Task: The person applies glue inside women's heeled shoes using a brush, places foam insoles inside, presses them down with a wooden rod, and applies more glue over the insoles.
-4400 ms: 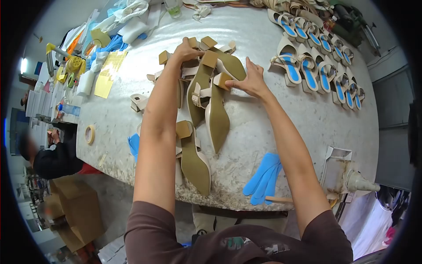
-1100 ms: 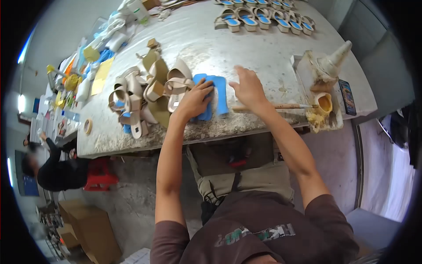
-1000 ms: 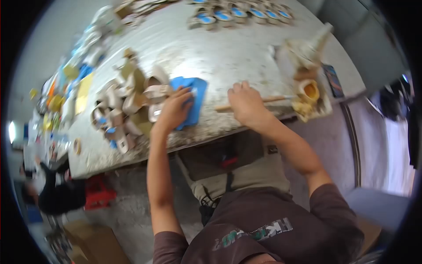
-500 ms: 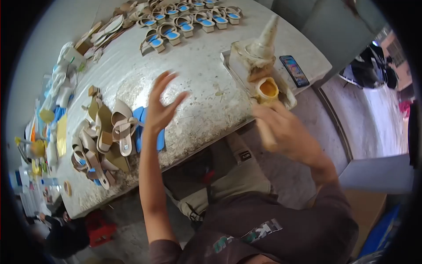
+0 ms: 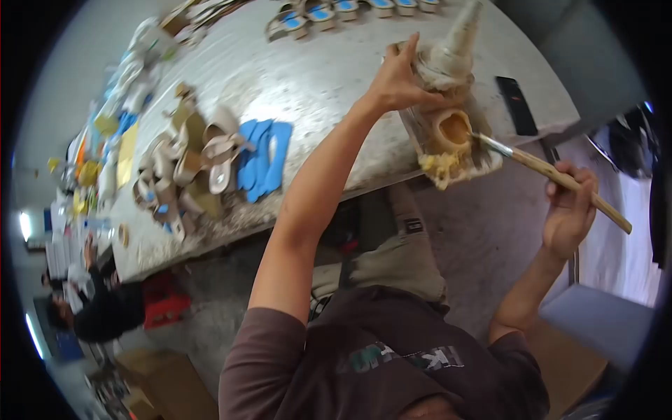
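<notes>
My left hand [image 5: 397,82] is at the left side of a whitish cone-topped bottle [image 5: 448,64], its thumb in front and its fingers behind, gripping the bottle's body. My right hand [image 5: 570,210] holds a wooden-handled brush [image 5: 535,164] off to the right. The bristle end reaches the right rim of a small round pot [image 5: 455,127] with yellowish-brown glue inside. Bottle and pot stand in a crusted tray [image 5: 483,159] at the table edge. Lumpy yellow residue [image 5: 441,165] lies in front of the pot.
A phone [image 5: 516,105] lies right of the tray. Blue insole-shaped pieces [image 5: 264,159] and a heap of heeled sandals [image 5: 185,154] sit to the left on the table [image 5: 336,105]. More sandals [image 5: 322,15] line the back. Another person [image 5: 105,308] is at lower left near a red stool [image 5: 166,301].
My left hand has moved right from mid-air to the bottle. My right hand has swung away from the pot to the right, holding the brush. The view has shifted.
</notes>
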Demonstrator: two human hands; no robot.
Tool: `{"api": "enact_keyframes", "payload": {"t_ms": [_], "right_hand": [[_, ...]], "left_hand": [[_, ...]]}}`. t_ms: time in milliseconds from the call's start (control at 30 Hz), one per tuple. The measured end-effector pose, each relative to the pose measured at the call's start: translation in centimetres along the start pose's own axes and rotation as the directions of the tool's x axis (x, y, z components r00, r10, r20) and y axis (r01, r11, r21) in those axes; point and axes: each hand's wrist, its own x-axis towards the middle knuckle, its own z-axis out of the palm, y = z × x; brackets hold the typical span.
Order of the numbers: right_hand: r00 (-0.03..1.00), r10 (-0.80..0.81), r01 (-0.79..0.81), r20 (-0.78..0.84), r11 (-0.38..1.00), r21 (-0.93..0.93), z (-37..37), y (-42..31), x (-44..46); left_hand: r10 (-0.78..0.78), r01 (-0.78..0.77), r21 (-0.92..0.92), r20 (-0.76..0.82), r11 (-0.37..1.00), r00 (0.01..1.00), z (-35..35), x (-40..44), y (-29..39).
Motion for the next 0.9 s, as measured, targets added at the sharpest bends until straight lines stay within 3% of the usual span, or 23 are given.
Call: {"api": "enact_keyframes", "payload": {"t_ms": [67, 167, 200, 233, 267, 367, 400, 433, 500, 567, 600, 633, 667, 700, 733, 767, 800, 833, 867, 900], "right_hand": [[0.997, 0.082, -0.082, -0.012, 0.996, 0.036, -0.8, 0.8, -0.1], [0.936, 0.331, -0.332, -0.115, 0.943, 0.013, 1.7, 2.1, 0.0], [0.916, 0.385, -0.383, -0.115, 0.923, 0.041, 3.6, 2.7, 0.2], [0.9, 0.43, -0.426, -0.068, 0.902, 0.065, 4.5, 4.1, 0.4], [0.882, 0.471, -0.468, -0.017, 0.88, 0.085, 5.4, 5.7, 0.6], [0.842, 0.506, -0.535, 0.186, 0.828, 0.166, 8.7, 10.9, 2.2], [0.814, 0.529, -0.575, 0.24, 0.794, 0.197, 9.5, 12.2, 2.8], [0.783, 0.572, -0.616, 0.246, 0.768, 0.177, 10.1, 14.2, 3.3], [0.727, 0.649, -0.683, 0.227, 0.719, 0.131, 10.3, 17.4, 4.0], [0.674, 0.714, -0.736, 0.188, 0.672, 0.086, 10.4, 19.3, 4.3], [0.594, 0.775, -0.802, 0.217, 0.591, 0.085, 9.9, 19.1, 4.3], [0.654, 0.749, -0.756, 0.109, 0.651, 0.066, 10.4, 17.5, 3.3], [0.704, 0.71, -0.71, 0.005, 0.703, 0.037, 10.6, 15.9, 1.5], [0.843, 0.538, -0.533, 0.0, 0.834, -0.143, 8.9, 15.8, -0.1], [0.894, 0.443, -0.447, -0.072, 0.87, -0.208, 7.8, 15.4, -2.6], [0.93, 0.34, -0.367, -0.143, 0.885, -0.287, 6.7, 14.9, -5.1], [0.908, 0.363, -0.406, -0.211, 0.886, -0.225, 5.9, 15.1, -8.1], [0.834, 0.467, -0.529, -0.294, 0.828, -0.186, 3.8, 17.2, -11.4], [0.769, 0.534, -0.631, -0.351, 0.72, -0.288, 1.6, 20.1, -15.0], [0.604, 0.722, -0.797, -0.339, 0.546, -0.256, -3.5, 24.6, -18.9]], "left_hand": [[0.006, -0.005, 0.055, -0.017, 0.998, 1.0, -2.5, -3.1, -0.3], [-0.06, 0.061, 0.15, -0.013, 0.987, 0.998, -8.2, -8.6, -0.5], [-0.061, 0.06, 0.067, 0.005, 0.996, 0.998, -9.9, -10.1, -2.0], [-0.055, 0.055, -0.016, 0.016, 0.998, 0.998, -11.4, -11.3, -3.5], [-0.1, 0.1, 0.048, 0.001, 0.994, 0.995, -12.6, -12.5, -3.3], [-0.213, 0.203, -0.129, -0.076, 0.971, 0.974, -14.2, -15.8, -2.9], [-0.089, 0.079, -0.077, -0.135, 0.994, 0.987, -14.9, -16.9, -3.7], [-0.077, 0.072, -0.029, -0.216, 0.997, 0.973, -15.6, -18.7, -0.7], [-0.029, 0.022, -0.022, -0.392, 1.0, 0.92, -16.8, -23.5, 2.2], [-0.11, 0.004, -0.175, -0.6, 0.985, 0.792, -16.7, -30.8, 3.5], [-0.06, 0.155, 0.074, -0.695, 0.985, 0.716, -16.3, -34.9, 3.9], [-0.095, 0.18, 0.021, -0.785, 0.983, 0.612, -14.9, -39.2, 2.9], [-0.27, 0.251, -0.151, -0.785, 0.956, 0.557, -13.6, -43.6, 1.6], [-0.478, 0.423, -0.308, -0.787, 0.852, 0.391, -11.6, -47.3, 0.4], [-0.61, 0.607, -0.34, -0.728, 0.719, 0.314, -9.8, -51.3, -1.2], [-0.833, 0.684, -0.534, -0.513, 0.497, 0.205, -7.2, -56.4, -3.6], [-0.968, 0.718, -0.661, -0.238, 0.221, 0.078, -3.8, -61.6, -6.2], [-0.986, 0.689, -0.706, 0.095, -0.165, -0.139, -0.1, -66.0, -8.8], [-0.96, 0.723, -0.636, 0.227, -0.272, -0.162, 2.5, -66.7, -9.1], [-0.913, 0.755, -0.545, 0.368, -0.365, -0.176, 4.4, -66.6, -9.8]]}}
